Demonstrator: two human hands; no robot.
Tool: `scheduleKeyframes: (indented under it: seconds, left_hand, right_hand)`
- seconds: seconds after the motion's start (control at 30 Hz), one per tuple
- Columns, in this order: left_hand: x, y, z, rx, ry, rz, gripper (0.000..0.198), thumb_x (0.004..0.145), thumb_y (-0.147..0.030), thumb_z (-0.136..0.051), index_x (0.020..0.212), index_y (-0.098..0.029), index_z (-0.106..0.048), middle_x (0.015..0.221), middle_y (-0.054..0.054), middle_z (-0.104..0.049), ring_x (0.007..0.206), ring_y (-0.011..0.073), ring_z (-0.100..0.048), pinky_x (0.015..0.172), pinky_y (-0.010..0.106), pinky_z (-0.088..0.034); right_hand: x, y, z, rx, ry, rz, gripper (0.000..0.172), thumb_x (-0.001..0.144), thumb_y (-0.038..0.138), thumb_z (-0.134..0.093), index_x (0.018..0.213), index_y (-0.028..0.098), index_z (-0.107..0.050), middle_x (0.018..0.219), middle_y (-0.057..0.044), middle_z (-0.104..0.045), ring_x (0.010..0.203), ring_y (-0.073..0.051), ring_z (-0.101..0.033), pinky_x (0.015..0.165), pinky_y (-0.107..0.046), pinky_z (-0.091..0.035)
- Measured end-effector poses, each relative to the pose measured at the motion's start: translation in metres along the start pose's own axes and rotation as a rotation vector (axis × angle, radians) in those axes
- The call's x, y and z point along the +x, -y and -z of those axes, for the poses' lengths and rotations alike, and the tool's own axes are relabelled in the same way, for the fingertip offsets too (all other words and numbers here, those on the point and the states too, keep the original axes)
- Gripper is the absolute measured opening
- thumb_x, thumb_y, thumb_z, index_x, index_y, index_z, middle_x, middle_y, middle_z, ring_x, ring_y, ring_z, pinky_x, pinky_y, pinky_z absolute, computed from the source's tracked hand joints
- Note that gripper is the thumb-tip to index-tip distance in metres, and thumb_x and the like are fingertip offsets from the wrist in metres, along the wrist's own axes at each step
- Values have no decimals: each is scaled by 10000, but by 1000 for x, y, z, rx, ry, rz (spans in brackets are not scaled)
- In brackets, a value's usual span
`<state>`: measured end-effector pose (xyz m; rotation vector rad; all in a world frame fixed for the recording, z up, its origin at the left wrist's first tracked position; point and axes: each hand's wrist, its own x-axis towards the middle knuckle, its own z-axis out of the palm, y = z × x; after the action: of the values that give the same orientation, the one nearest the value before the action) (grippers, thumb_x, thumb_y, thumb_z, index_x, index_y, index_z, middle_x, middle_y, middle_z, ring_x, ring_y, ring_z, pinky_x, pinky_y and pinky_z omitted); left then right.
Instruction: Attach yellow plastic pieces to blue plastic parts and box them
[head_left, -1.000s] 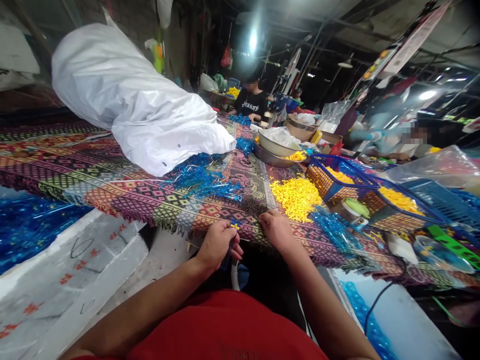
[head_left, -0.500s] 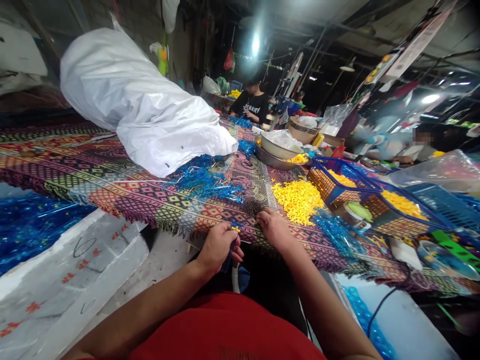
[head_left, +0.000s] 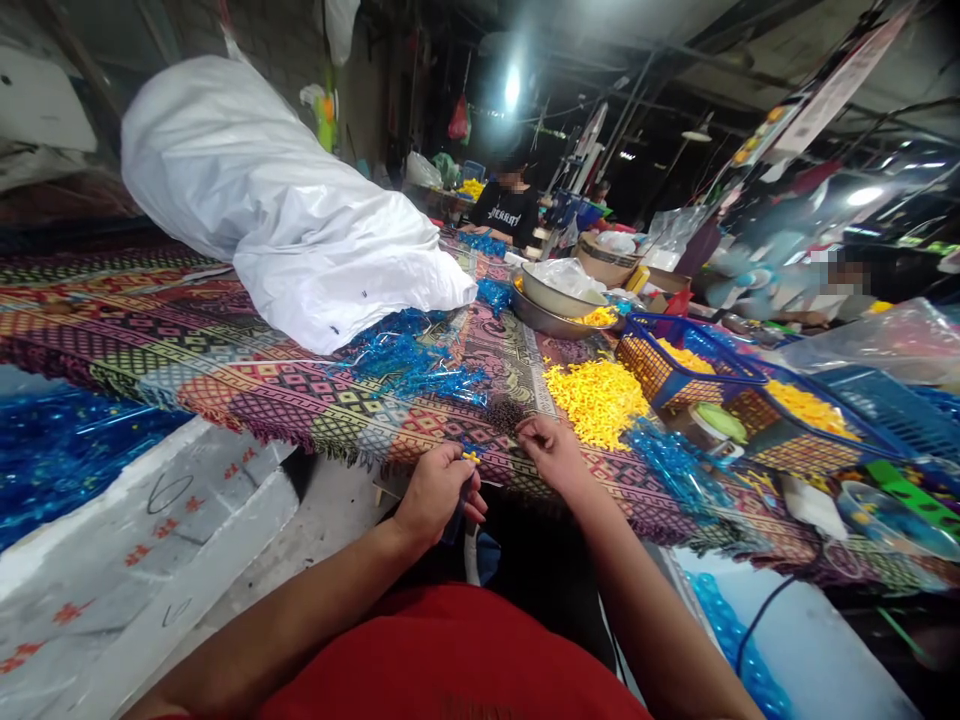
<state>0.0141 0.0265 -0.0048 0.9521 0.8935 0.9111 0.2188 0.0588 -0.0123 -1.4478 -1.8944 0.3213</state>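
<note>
Fingers of the left hand pinch a tiny yellow plastic piece; the right hand's hold is unclear.

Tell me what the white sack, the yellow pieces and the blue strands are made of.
The white sack looks like thick plastic sheeting, with a soft sheen and smooth creases. The yellow pieces seem to be moulded plastic, opaque and bright, all alike in shape. The blue strands look like thin translucent plastic, glinting where light hits them, though they are too small to be sure.
</note>
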Motion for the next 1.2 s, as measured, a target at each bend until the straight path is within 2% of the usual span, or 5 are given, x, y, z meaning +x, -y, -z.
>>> scheduleKeyframes:
  seconds: [0.17, 0.3, 0.5, 0.67, 1.2]
  left_hand:
    - [1, 1, -4, 23, 10, -17, 50, 715, -207, -450, 693, -165, -433, 575, -21, -523, 413, 140, -569, 348, 265, -477]
    - [1, -2, -7, 51, 8, -14, 43, 716, -200, -441, 697, -161, -441, 575, -15, -530, 413, 137, -567, 346, 257, -473]
    - [1, -5, -10, 109, -1, -14, 52, 727, -200, -429, 701, -158, -444, 571, -13, -531, 413, 131, -565, 355, 253, -479]
    - [-1, -5, -12, 231, -10, -77, 59, 749, -216, -422, 742, -165, -450, 585, -21, -528, 425, 118, -558, 348, 230, -472]
    - [-1, 6, -6, 542, -43, -209, 143, 810, -252, -388, 831, -170, -504, 625, -7, -556, 437, 94, -540, 352, 166, -408]
  right_hand:
    - [-4, 6, -5, 535, -20, -322, 141, 720, 292, -609, 767, 172, -552, 567, 20, -582, 506, -121, -526, 493, -242, -401]
    - [-8, 13, -7, 809, -58, -368, 199, 676, 280, -675, 808, 173, -572, 604, 26, -597, 546, -111, -558, 499, -221, -411]
    - [-13, 35, -5, 1053, 0, -454, 206, 632, 276, -728, 758, 172, -604, 556, 26, -600, 493, -99, -554, 448, -202, -405]
    - [-17, 48, -4, 1134, -2, -485, 206, 586, 223, -766, 731, 163, -631, 542, 27, -615, 465, -93, -565, 417, -177, -408]
    - [-32, 62, -10, 1089, 68, -407, 129, 653, 212, -724, 734, 154, -641, 564, -2, -650, 460, -116, -588, 409, -197, -441]
